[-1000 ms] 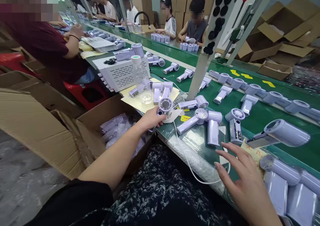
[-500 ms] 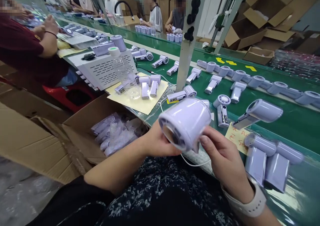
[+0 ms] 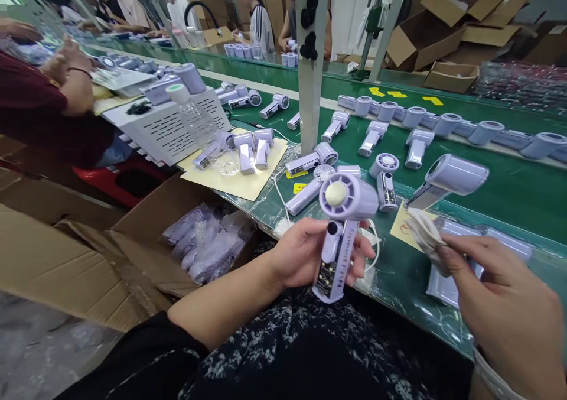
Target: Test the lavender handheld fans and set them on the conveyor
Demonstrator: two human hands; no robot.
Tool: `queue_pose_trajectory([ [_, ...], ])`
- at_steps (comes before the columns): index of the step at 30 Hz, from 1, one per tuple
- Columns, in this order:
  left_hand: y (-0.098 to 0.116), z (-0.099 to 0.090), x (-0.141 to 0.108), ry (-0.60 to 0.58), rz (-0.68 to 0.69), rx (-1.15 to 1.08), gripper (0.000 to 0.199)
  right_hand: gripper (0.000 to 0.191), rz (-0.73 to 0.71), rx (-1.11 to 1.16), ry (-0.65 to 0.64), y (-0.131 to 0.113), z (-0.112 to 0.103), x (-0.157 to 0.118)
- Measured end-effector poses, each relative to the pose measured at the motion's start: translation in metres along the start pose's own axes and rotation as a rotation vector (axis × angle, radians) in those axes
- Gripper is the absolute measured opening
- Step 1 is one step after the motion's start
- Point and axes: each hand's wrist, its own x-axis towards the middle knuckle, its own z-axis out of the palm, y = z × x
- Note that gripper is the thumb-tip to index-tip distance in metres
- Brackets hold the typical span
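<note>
My left hand [image 3: 301,252] is wrapped round the handle of a lilac handheld fan [image 3: 348,234]. The fan stands nearly upright, its round head with a pale centre facing me and the circuit board showing in its open handle. On the right, my right hand [image 3: 509,288] pinches a crumpled white cloth [image 3: 427,237], apart from the held fan. Beyond that cloth, two lilac fans lie side by side, partly hidden by my right hand. Another lilac fan [image 3: 456,175] rests near a yellow note [image 3: 404,228] with red writing.
Several fans lie on the green conveyor belt [image 3: 354,175] ahead. A metal post [image 3: 309,93] rises at the bench edge. At left are a perforated metal box [image 3: 177,122], a clear bottle [image 3: 190,113] and a cardboard carton [image 3: 146,217] of bagged parts. People sit along the line.
The fan has turned from head-on to nearly upright in my left hand, showing its open handle. My right hand has moved away to the right, with the white cloth now visible in it.
</note>
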Motion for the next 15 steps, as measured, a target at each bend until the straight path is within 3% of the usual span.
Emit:
queue_pose_trajectory([
  [6,-0.015,0.001,-0.004,0.172,-0.153,0.217,0.053,0.045,-0.049,-0.105,0.025,0.011,-0.001,0.005],
  [9,-0.024,0.001,-0.003,0.167,-0.213,0.218,0.054,0.047,-0.089,-0.080,-0.011,0.010,0.001,0.006],
  [15,-0.030,0.010,-0.002,0.092,-0.199,0.281,0.049,0.018,-0.058,0.349,-0.156,-0.027,0.001,-0.006],
])
